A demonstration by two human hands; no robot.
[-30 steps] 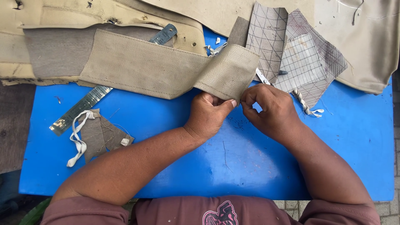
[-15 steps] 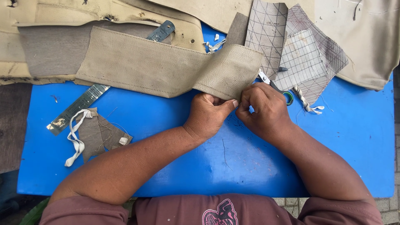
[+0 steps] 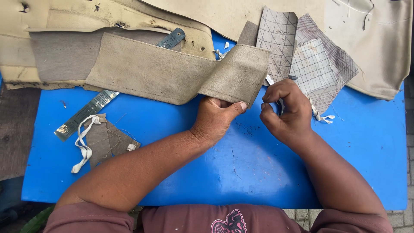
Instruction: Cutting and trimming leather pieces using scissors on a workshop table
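A long beige leatherette strip (image 3: 151,71) lies across the blue table (image 3: 241,172), its right end folded over (image 3: 237,75). My left hand (image 3: 215,118) pinches the lower edge of that folded end, thumb on top. My right hand (image 3: 286,112) is a little to the right, apart from the strip. Its fingers are curled around a small metal tool (image 3: 270,80). Only a thin blade-like tip of the tool shows above the knuckles; the rest is hidden in the fist.
A metal ruler (image 3: 86,114) runs diagonally under the strip. A grey scrap (image 3: 108,140) with a white cord (image 3: 82,146) lies at the left. Grid-marked fabric pieces (image 3: 319,69) and large beige covers (image 3: 366,39) fill the back. A dark board (image 3: 15,129) sits beyond the left edge.
My right hand has pulled away to the right from the folded edge, where both hands were pinching together. My left hand keeps its hold on the strip.
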